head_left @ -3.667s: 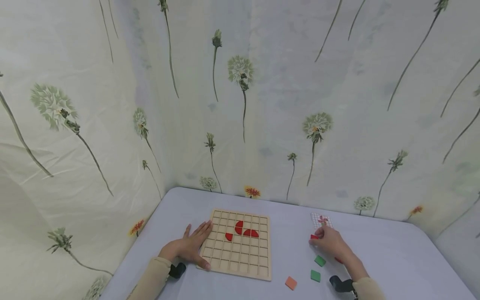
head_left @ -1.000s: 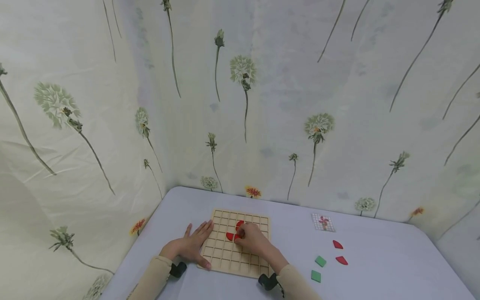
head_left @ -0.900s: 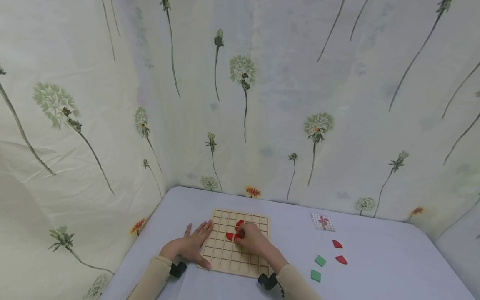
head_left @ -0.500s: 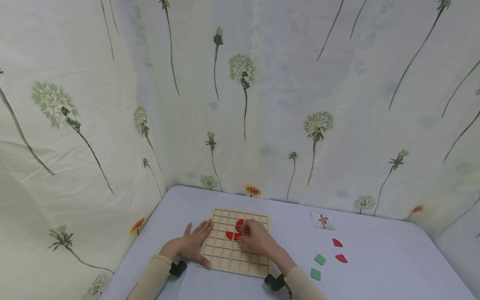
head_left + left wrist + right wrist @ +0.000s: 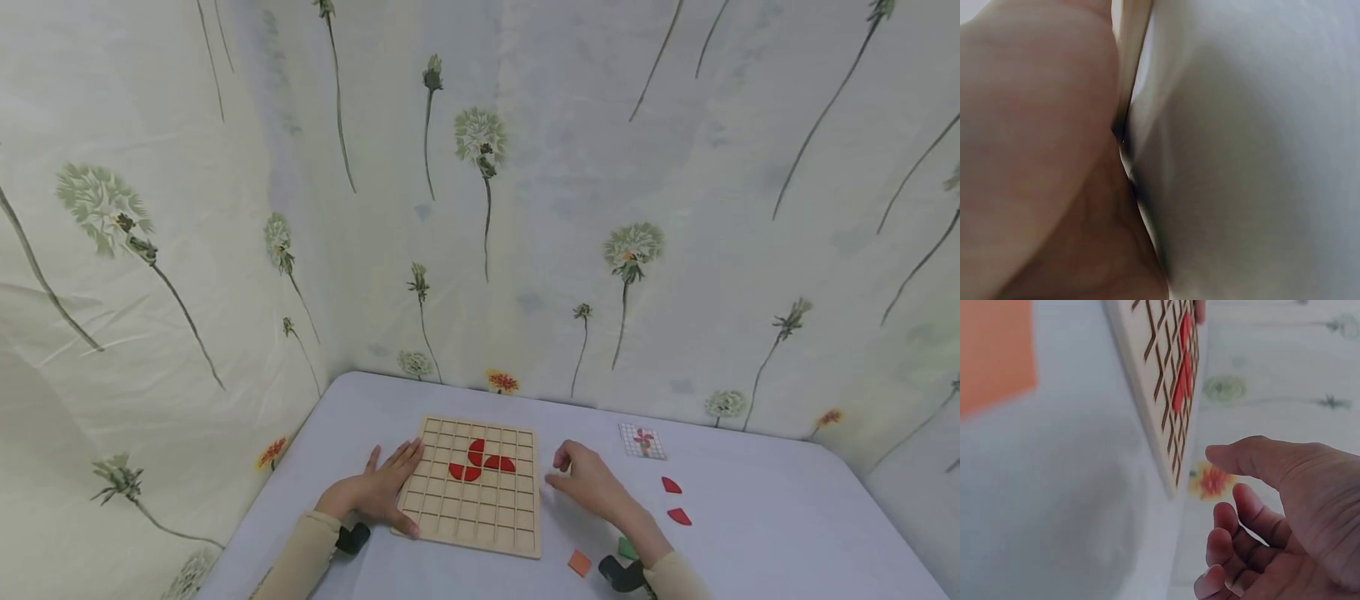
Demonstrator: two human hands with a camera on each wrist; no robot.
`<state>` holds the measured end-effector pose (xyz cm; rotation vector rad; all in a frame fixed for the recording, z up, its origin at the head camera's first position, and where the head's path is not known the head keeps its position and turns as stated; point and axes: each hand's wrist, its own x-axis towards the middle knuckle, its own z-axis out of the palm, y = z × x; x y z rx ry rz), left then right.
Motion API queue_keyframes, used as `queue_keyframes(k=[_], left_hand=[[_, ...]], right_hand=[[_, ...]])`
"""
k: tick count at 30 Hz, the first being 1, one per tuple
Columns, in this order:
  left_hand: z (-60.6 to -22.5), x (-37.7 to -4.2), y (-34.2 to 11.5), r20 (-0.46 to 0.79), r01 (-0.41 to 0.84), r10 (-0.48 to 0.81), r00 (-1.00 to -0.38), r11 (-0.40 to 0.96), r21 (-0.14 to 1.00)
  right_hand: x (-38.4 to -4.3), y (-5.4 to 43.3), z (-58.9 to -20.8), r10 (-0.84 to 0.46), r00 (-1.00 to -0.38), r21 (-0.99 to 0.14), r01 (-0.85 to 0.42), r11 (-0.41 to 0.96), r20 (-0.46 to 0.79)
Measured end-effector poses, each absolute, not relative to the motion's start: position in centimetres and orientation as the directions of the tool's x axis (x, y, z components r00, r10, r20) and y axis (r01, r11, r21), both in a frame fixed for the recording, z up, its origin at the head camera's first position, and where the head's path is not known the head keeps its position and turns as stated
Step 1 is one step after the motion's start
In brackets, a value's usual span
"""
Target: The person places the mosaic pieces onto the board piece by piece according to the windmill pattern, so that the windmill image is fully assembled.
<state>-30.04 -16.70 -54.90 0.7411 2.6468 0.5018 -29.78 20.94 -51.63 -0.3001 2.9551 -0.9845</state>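
The wooden grid board lies on the table, with several red quarter-circle pieces in cells of its upper middle. My left hand rests with spread fingers along the board's left edge, thumb at the lower left corner. Off the board's right side, my right hand is in the air. Its fingers bend loosely and its thumb stands apart, with nothing between them in the right wrist view. The palm and the board's edge fill much of the left wrist view.
Right of my right hand lie two loose red quarter pieces. An orange square tile and a green tile, partly covered by the right wrist, sit nearer. A pattern card lies further back, before the flowered curtain.
My right hand has carried a red quarter piece from the table to the board, let it go beside the lower left red piece, and drawn back rightward. My left hand has stayed put.
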Motion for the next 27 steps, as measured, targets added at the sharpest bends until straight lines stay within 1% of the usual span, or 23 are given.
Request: queue_keyframes(k=[6,10,14,20,27], left_hand=[[-54.8,-29.9,-16.6,-0.225,0.427,0.548,-0.806,0.800,0.422],[-54.9,-29.9,-16.6,-0.221,0.428,0.546,-0.808,0.802,0.418],[-54.8,-29.9,-16.5,-0.221,0.427,0.546,-0.808,0.802,0.419],[-54.9,-30.0,-16.5,-0.221,0.423,0.544,-0.809,0.801,0.423],[-54.9,-30.0,-16.4,-0.231,0.414,0.536,-0.812,0.808,0.420]], right_hand=[[-29.7,26.8,-51.4,-0.103,-0.995,-0.570,-0.090,0.817,0.011],[-29.7,30.8,-52.0,-0.059,-0.998,-0.544,-0.045,0.838,-0.010],[-29.4,33.9,-52.6,0.004,-0.998,-0.526,0.034,0.850,-0.058],[-29.6,37.2,-53.5,0.104,-0.987,-0.534,0.152,0.831,-0.120],[-30.1,39.0,-54.2,0.155,-0.980,-0.518,0.199,0.832,-0.127]])
